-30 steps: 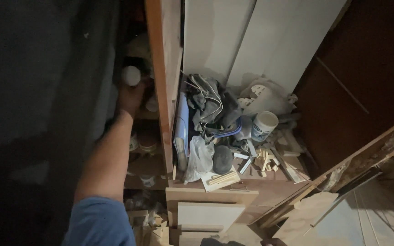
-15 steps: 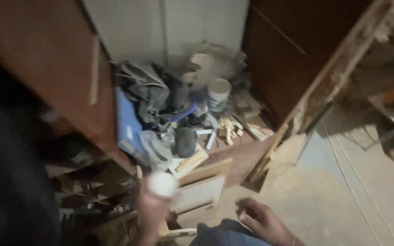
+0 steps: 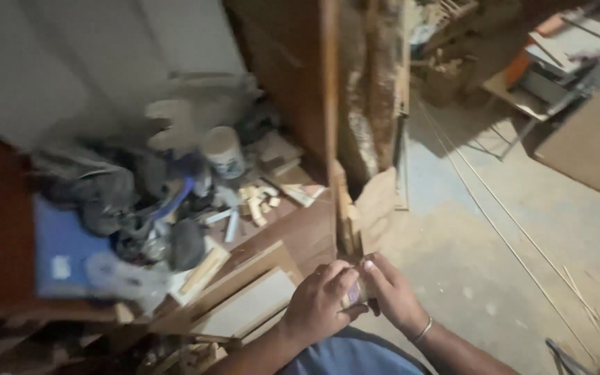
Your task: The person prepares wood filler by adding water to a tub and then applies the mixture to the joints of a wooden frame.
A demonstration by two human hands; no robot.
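Both hands meet just in front of the tall upright wooden board [image 3: 329,139] that leans at the edge of the cluttered brown shelf [image 3: 293,232]. The left hand [image 3: 321,302] is curled over the top of a small pale, roundish container [image 3: 353,292], its fingers clenched around it, while the right hand [image 3: 390,295] cups the same thing from the other side, fingertips pressed against it. Most of the container is hidden between the palms, so I cannot tell whether it has a cap. It looks to me like the grip-and-twist stage of opening it; the next move would call for one hand to brace and the other to turn. To the left of the board, a white plastic tub [image 3: 223,153], short pale wood offcuts [image 3: 255,201] and a blue flat box [image 3: 64,253] lie on the shelf. To the board's right is a dusty concrete floor [image 3: 494,257].
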